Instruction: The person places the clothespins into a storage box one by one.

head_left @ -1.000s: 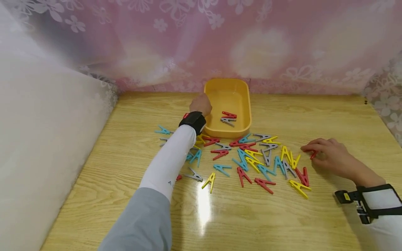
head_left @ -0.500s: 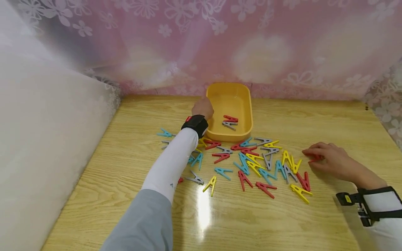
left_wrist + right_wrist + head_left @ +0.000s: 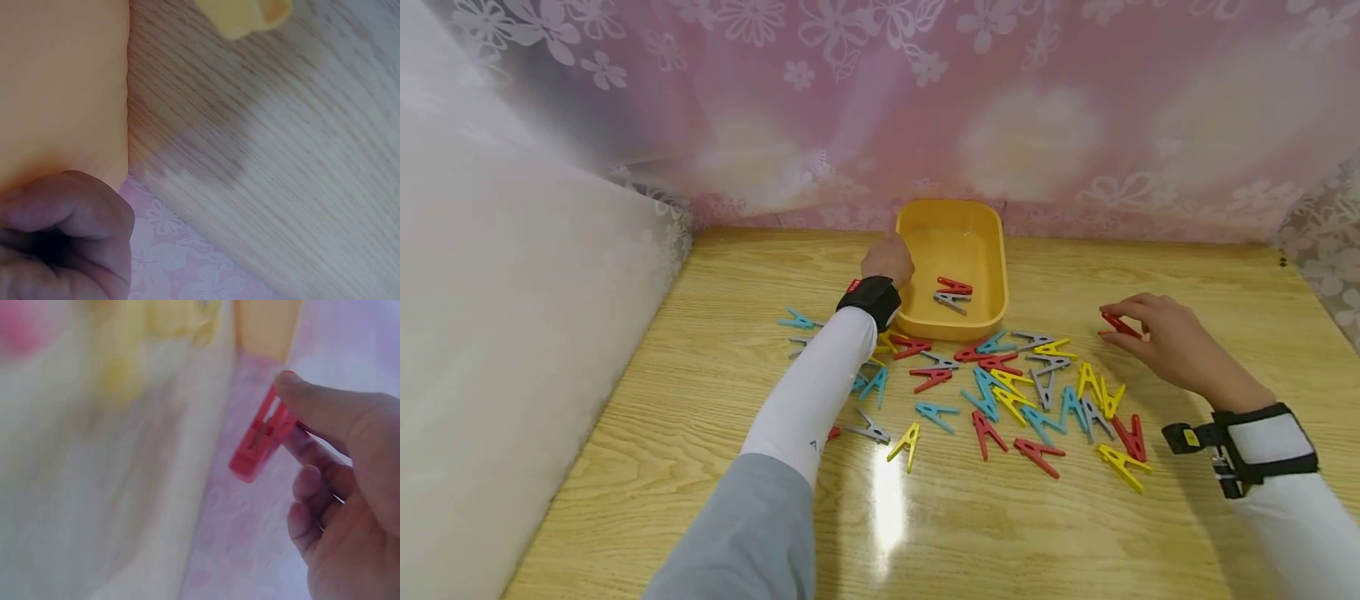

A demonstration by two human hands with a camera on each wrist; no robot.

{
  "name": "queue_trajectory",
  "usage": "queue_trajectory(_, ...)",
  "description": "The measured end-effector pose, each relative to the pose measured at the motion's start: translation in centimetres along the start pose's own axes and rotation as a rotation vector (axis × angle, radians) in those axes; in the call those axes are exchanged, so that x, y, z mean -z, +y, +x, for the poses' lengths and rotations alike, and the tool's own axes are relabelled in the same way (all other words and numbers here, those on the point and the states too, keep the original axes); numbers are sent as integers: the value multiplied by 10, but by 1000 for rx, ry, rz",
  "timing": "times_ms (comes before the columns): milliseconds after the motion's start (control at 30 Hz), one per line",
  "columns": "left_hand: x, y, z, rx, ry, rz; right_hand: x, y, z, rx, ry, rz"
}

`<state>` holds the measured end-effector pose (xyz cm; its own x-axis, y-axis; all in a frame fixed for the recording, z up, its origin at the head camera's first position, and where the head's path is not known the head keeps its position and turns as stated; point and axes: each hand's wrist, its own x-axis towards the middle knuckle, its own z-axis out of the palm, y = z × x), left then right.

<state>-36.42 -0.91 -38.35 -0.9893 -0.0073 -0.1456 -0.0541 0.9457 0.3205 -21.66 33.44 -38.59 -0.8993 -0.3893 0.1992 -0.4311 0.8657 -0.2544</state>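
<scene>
My left hand is at the left rim of a yellow plastic bin, fingers curled over it. In the left wrist view, the curled fingers lie against the bin's outer wall; the rim itself is hidden there. My right hand pinches a red clothespin between thumb and fingers, above the table right of the bin. Seen from the right wrist, this clothespin points away from the thumb. Inside the bin lie a red clothespin and a grey clothespin.
Several red, yellow, blue and grey clothespins, such as a yellow one and a blue one, lie scattered on the wooden table in front of the bin. A pink floral curtain hangs right behind the bin.
My right hand has picked up the red clothespin from the table's right side, lifted it, and moved slightly left and farther away. The left hand stays at the bin.
</scene>
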Motion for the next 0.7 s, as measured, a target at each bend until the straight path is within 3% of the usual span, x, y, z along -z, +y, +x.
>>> queue_trajectory(200,-2,-4,4,-18,12,14,6,-43,44,34,145,14)
queue_trajectory(333,0,-3,4,-8,16,12,8,-75,74,71,179,35)
queue_trajectory(500,1,-3,1,3,19,7,2,-107,104,115,133,44)
queue_trajectory(700,0,-1,-1,10,21,2,-15,-121,123,124,37,14)
